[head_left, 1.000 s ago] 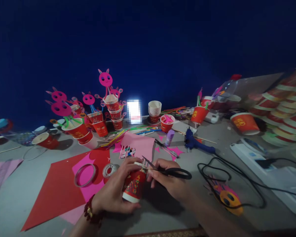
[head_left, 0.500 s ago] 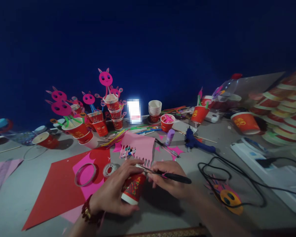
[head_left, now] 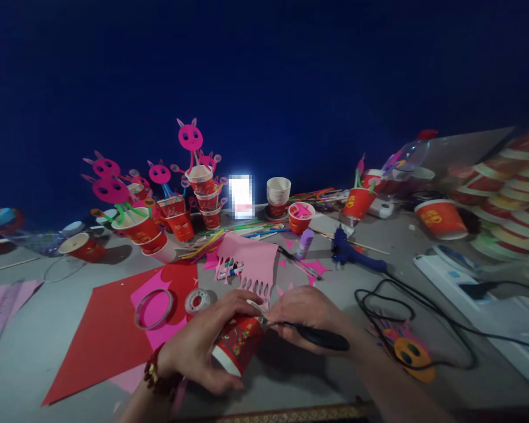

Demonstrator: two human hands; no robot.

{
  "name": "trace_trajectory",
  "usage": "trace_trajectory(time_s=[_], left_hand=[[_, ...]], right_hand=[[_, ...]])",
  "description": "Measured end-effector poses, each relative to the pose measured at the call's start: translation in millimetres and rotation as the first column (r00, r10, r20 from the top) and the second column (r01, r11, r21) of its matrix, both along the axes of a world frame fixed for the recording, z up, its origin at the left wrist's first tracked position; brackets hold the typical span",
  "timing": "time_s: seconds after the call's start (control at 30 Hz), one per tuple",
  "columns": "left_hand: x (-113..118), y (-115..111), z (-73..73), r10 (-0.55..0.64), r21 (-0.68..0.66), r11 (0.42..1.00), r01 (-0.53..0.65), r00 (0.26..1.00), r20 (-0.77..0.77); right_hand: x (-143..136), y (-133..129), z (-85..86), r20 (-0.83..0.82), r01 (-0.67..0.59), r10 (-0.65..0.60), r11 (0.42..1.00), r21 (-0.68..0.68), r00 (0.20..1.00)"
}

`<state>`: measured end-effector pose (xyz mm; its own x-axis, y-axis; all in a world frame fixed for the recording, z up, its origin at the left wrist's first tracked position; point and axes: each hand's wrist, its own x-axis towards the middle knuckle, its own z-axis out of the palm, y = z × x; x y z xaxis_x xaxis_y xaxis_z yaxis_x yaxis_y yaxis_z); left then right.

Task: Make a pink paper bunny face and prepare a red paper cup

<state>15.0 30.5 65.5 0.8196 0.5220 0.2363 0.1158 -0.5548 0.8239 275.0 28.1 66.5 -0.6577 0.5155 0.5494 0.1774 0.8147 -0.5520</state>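
Note:
A red patterned paper cup lies tilted in the grip of my left hand, its white rim edge toward the lower left. Closed around scissors with black handles, my right hand is at the cup's right side. The metal part of the scissors meets the cup's upper right end, near my left fingertips; the blade tips are partly hidden. Just behind the hands lies a pink sheet with a fringed cut edge.
Red card and a tape roll lie left. Decorated cups stand behind them. A blue glue gun with a looping black cable, an orange paper face and a white power strip are at the right.
The cup has tilted further, its lower end moving left. The scissors have turned slightly, with their handles lower and farther right. My right hand has shifted a little.

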Motion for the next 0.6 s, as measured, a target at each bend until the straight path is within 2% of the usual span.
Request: trace_trajectory(time_s=[0.07, 0.17, 0.37, 0.5, 0.6], left_hand=[[0.8, 0.3, 1.2, -0.008, -0.015, 1.000, 0.008, 1.000, 0.001], [1.6, 0.9, 2.7, -0.023, -0.037, 0.999, 0.023, 1.000, 0.005], [1.5, 2.6, 1.2, -0.043, -0.064, 0.997, 0.044, 0.999, 0.018], [1.5, 3.0, -0.1, -0.056, -0.071, 0.996, 0.058, 0.998, 0.037], [1.4, 2.5, 0.0, -0.049, -0.056, 0.997, 0.052, 0.997, 0.058]], right_hand=[[0.4, 1.4, -2.8, -0.003, -0.023, 0.023, 0.999, 0.034, 1.000], [1.9, 1.4, -5.8, 0.041, -0.045, 0.044, 0.999, 0.016, 0.998], [1.5, -0.2, 2.0, 0.154, -0.082, 0.080, 0.997, 0.006, 0.985], [0.8, 1.5, 7.5, 0.121, -0.093, 0.102, 0.993, -0.078, 0.987], [1.9, 2.0, 8.8, 0.039, -0.099, 0.100, 0.995, -0.018, 0.994]])
